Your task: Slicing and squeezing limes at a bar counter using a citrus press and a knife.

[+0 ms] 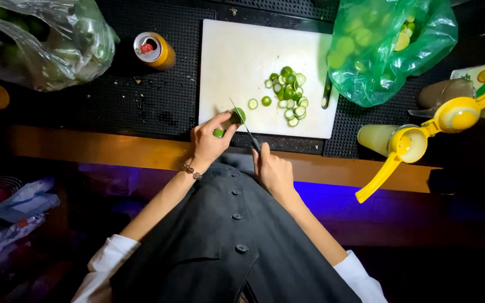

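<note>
My left hand pinches a small green lime at the near edge of the white cutting board. A second green piece sits under its fingers. In my right hand is a dark-handled knife, its thin blade angled up against the lime. A pile of green lime slices lies in the middle of the board, with two single slices between the pile and the lime.
An open drink can stands left of the board. A clear bag of limes lies far left, a green bag of slices at right. A yellow hand squeezer rests on a cup. A second knife lies by the board's right edge.
</note>
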